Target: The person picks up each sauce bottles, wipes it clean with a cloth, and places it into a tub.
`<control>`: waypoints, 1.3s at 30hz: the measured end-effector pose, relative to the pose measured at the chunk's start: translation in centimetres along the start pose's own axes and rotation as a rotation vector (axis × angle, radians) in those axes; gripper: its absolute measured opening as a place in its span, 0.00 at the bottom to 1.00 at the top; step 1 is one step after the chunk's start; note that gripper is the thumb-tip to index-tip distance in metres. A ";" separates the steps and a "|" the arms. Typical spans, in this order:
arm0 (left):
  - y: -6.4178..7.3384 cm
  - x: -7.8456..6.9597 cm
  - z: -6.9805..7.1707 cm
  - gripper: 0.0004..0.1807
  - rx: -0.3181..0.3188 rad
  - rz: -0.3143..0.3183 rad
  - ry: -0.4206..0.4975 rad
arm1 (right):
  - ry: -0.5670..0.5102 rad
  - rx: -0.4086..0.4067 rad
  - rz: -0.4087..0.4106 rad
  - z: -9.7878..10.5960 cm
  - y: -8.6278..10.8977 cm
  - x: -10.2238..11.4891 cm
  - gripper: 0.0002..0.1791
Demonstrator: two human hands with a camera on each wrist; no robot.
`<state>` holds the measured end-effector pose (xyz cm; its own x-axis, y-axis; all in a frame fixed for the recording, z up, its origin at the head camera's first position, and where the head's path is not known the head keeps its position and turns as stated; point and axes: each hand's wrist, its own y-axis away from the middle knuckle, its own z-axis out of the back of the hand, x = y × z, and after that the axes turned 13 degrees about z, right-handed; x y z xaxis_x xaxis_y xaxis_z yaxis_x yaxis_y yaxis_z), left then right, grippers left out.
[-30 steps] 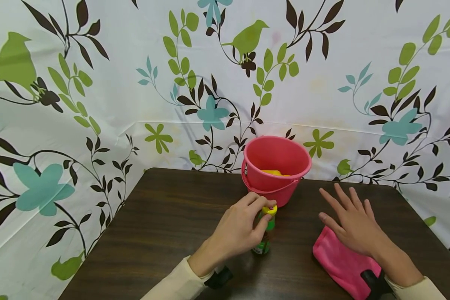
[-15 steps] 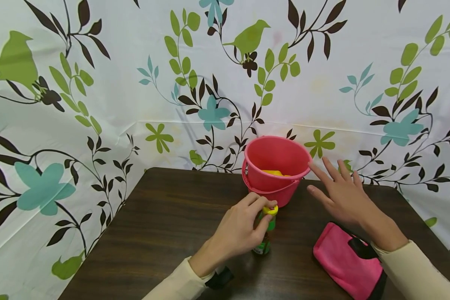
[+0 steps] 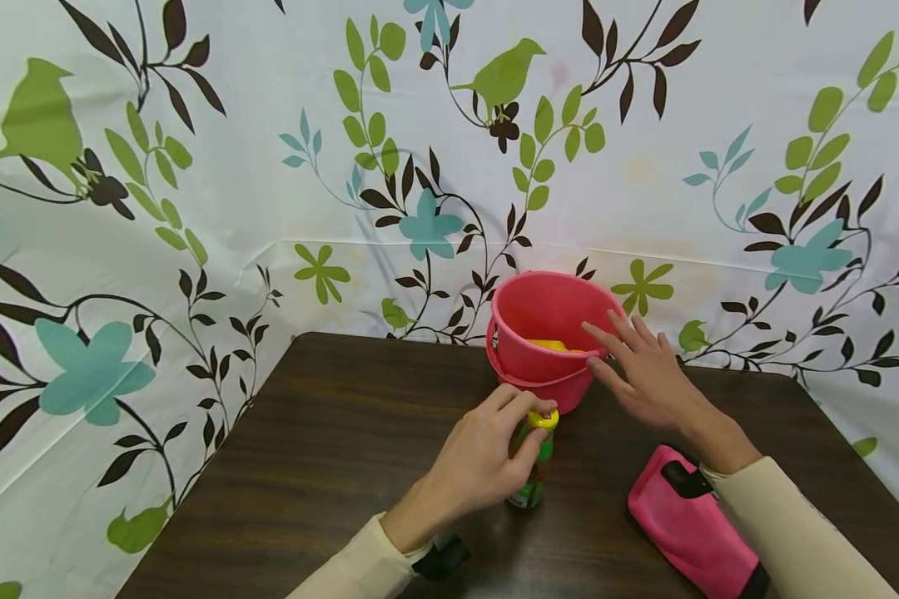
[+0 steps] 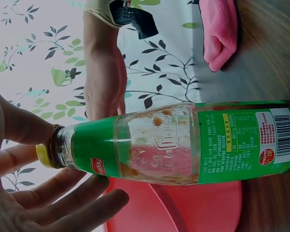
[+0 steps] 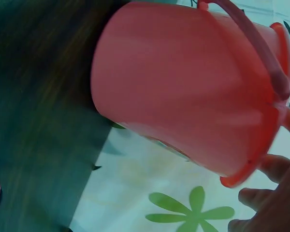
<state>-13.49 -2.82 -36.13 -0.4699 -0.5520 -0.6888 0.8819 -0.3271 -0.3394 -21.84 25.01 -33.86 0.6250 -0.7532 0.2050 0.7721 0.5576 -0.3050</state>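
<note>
A glass sauce bottle [image 3: 526,492] with green labels and a yellow cap [image 3: 543,419] stands upright on the table. My left hand [image 3: 474,453] pinches it at the cap, thumb on one side and fingertips on the other. In the left wrist view the bottle [image 4: 157,145] shows brown residue inside its clear glass. Just behind it is a pink bucket [image 3: 547,370], its handle hanging down in front. My right hand [image 3: 648,378] reaches over the bucket's right rim with fingers spread. In the right wrist view its fingertips [image 5: 275,166] are right at the bucket's rim [image 5: 241,176].
Inside the bucket lies something yellow [image 3: 548,344]. A pink cloth item [image 3: 677,528] with black edging rests on the table at right, partly under my right forearm. Behind the dark wooden table [image 3: 345,416] hangs a patterned white curtain [image 3: 232,208].
My right hand has moved left and forward, from above the pink cloth item to the bucket's rim. My left hand keeps its pinch on the bottle's cap.
</note>
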 end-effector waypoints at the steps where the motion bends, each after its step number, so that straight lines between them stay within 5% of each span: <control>1: 0.0 0.0 0.0 0.14 0.001 0.002 0.002 | -0.008 -0.006 0.008 -0.2 -0.1 -0.1 0.36; 17: 0.0 0.0 -0.1 0.14 0.002 0.006 0.054 | -0.088 -0.103 0.018 -1.9 -0.3 -0.5 0.29; 25: 0.0 0.1 -0.3 0.14 0.003 0.011 0.077 | -0.065 -0.248 0.036 -3.0 -0.6 -0.6 0.24; 32: -0.1 0.1 -0.6 0.17 0.024 0.049 0.137 | -0.159 -0.424 0.050 -4.1 -0.7 -1.3 0.18; 39: 0.3 0.7 -1.8 0.19 -0.085 0.039 0.224 | -0.265 -0.516 0.045 -4.6 -0.6 -1.6 0.16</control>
<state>-13.48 -1.94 -37.88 -0.4240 -0.3762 -0.8238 0.9035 -0.2381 -0.3563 -23.86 24.27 -38.26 0.7144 -0.5830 0.3869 0.6295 0.2942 -0.7191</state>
